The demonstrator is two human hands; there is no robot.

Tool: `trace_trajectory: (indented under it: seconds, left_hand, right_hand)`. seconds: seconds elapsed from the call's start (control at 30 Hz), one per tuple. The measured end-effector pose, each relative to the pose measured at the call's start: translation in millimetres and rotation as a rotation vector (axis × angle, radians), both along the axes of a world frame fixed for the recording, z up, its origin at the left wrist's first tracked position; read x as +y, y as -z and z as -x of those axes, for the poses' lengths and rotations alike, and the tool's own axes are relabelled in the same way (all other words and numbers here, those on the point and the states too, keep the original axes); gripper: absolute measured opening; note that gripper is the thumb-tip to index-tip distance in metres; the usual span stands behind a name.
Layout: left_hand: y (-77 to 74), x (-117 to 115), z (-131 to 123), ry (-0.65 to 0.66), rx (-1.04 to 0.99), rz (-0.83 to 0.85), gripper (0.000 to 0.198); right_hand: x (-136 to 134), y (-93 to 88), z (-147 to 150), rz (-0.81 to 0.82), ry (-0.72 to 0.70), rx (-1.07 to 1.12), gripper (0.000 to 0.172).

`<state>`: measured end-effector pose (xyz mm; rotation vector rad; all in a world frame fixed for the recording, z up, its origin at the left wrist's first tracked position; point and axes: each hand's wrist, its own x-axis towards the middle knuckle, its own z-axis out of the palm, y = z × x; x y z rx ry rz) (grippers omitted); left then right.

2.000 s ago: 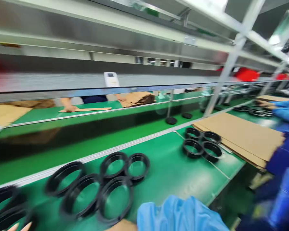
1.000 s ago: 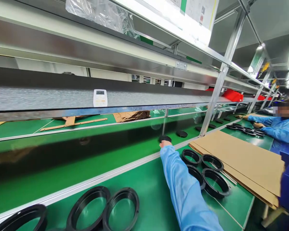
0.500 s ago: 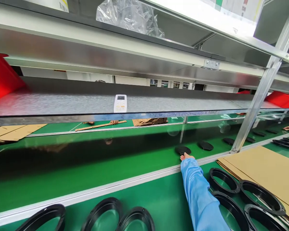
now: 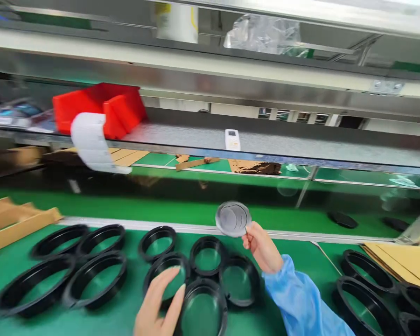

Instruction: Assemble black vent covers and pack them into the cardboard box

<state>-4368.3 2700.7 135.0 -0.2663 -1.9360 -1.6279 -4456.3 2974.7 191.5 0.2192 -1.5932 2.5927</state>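
My right hand [image 4: 262, 247] pinches the edge of a round, thin disc [image 4: 233, 219], held up above the far edge of the bench. The disc's face looks shiny grey, with curved lines across it. My left hand [image 4: 161, 301] reaches in from the bottom, thumb and forefinger apart over a black ring [image 4: 166, 273]; whether it touches the ring I cannot tell. Several more black rings, such as one black ring [image 4: 207, 255], lie grouped on the green bench top [image 4: 133, 284].
Dark discs [image 4: 342, 219] lie on the green strip behind the metal rail. Cardboard sheets [image 4: 406, 261] are at right, a cardboard piece [image 4: 17, 221] at left. Overhead, a shelf [image 4: 189, 123] carries a red bin [image 4: 98, 109] and a white remote control [image 4: 232, 139].
My right hand has lifted a disc off the green strip and brought it back toward me. My left hand has come into view. The camera has turned left.
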Motion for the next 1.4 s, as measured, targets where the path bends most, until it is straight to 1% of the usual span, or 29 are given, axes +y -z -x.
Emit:
trace_trajectory:
  seconds: [0.03,0.07,0.1,0.13,0.17,0.2,0.23,0.27,0.33,0.37,0.43,0.53,0.63,0.67,0.7,0.8,0.83,0.9,0.93,0.97,1.0,1.03,1.07,1.13,1.2,1.23,1.3,1.4]
  left_hand:
    - [-8.2,4.4,0.2,0.074,-0.056,-0.145,0.045]
    - [-17.0,8.3,0.4,0.181,-0.087,-0.311,0.056]
    - [-25.2,11.1,0.6,0.322,-0.118,-0.466,0.065]
    - [-31.7,12.3,0.8,0.472,-0.161,-0.610,0.068]
    - [-35.4,11.7,0.7,0.611,-0.213,-0.736,0.067]
    - [-36.0,9.3,0.2,0.725,-0.273,-0.841,0.064]
    - [-33.6,5.3,-0.5,0.804,-0.322,-0.930,0.062]
    - [-29.0,0.3,-1.5,0.853,-0.352,-1.000,0.060]
    - [-16.8,-11.4,-3.7,0.893,-0.342,-1.074,0.057]
    - [-11.4,-17.0,-4.6,0.905,-0.314,-1.073,0.059]
    - [-5.0,-26.6,-6.2,0.947,-0.268,-0.999,0.070]
    - [-5.9,-35.5,-8.8,1.001,-0.230,-0.860,0.084]
    - [-9.8,-39.8,-12.3,0.990,-0.237,-0.816,0.087]
    - [-10.8,-40.3,-13.7,0.975,-0.251,-0.815,0.086]
    - [-11.7,-40.4,-15.2,0.961,-0.273,-0.816,0.086]
    - [-15.4,-36.4,-20.4,0.945,-0.349,-0.809,0.085]
    - [-17.1,-33.6,-22.1,0.957,-0.368,-0.799,0.086]
    - [-20.7,-26.5,-24.9,1.004,-0.385,-0.770,0.093]
    - [-22.2,-22.8,-26.0,1.032,-0.394,-0.756,0.096]
    - [-23.4,-19.4,-26.7,1.058,-0.405,-0.746,0.097]
    - [-24.2,-16.5,-27.1,1.079,-0.417,-0.742,0.096]
    - [-24.5,-14.2,-27.2,1.094,-0.427,-0.745,0.094]
    - [-24.4,-12.5,-27.2,1.105,-0.430,-0.753,0.092]
    - [-23.5,-10.7,-26.6,1.119,-0.420,-0.777,0.091]
    - [-22.0,-10.2,-25.8,1.126,-0.404,-0.797,0.094]
    - [-21.2,-10.2,-25.2,1.123,-0.401,-0.810,0.093]
    - [-19.6,-10.2,-23.8,1.105,-0.400,-0.842,0.089]
    - [-17.6,-10.6,-21.8,1.096,-0.386,-0.872,0.092]
  right_hand:
    - [-16.7,0.9,-20.0,-0.022,-0.105,0.033,0.035]
    - [-31.9,1.8,-37.7,-0.042,-0.186,0.043,0.035]
    - [-45.9,2.8,-52.8,-0.056,-0.239,0.032,0.034]
    - [-58.9,3.9,-65.0,-0.065,-0.282,0.019,0.035]
    - [-71.0,5.3,-74.6,-0.073,-0.321,0.009,0.035]
    - [-82.1,7.1,-81.9,-0.079,-0.355,0.001,0.036]
    - [-92.2,9.3,-87.3,-0.087,-0.384,-0.003,0.036]
    - [-101.1,11.7,-91.1,-0.097,-0.406,-0.005,0.037]
    - [-115.1,16.7,-96.0,-0.119,-0.423,-0.001,0.039]
    - [-120.2,19.1,-97.6,-0.133,-0.419,0.007,0.041]
    - [-127.0,23.2,-100.2,-0.167,-0.405,0.030,0.043]
    - [-130.7,28.1,-102.5,-0.222,-0.407,0.053,0.044]
    - [-129.8,32.0,-101.2,-0.297,-0.401,0.055,0.045]
    - [-128.9,32.6,-100.2,-0.332,-0.364,0.072,0.045]
    - [-127.7,32.7,-99.3,-0.370,-0.298,0.103,0.044]
    - [-123.9,28.3,-99.0,-0.491,-0.018,0.256,0.045]
    - [-122.8,25.5,-99.9,-0.533,0.056,0.314,0.051]
    - [-120.7,19.1,-101.3,-0.623,0.132,0.408,0.066]
    - [-119.5,16.0,-101.1,-0.656,0.143,0.432,0.066]
    - [-117.9,13.4,-100.0,-0.678,0.147,0.437,0.058]
    - [-115.8,11.5,-97.9,-0.686,0.149,0.422,0.044]
    - [-113.2,10.2,-95.1,-0.675,0.156,0.390,0.034]
    - [-110.1,9.6,-91.8,-0.641,0.165,0.344,0.036]
    - [-103.8,9.8,-85.7,-0.538,0.180,0.243,0.047]
    - [-98.8,10.8,-82.4,-0.463,0.140,0.177,0.050]
    - [-97.3,11.2,-82.0,-0.456,0.096,0.168,0.049]
    - [-96.2,12.1,-83.0,-0.503,0.004,0.197,0.044]
    - [-97.4,13.1,-85.8,-0.557,-0.067,0.246,0.040]
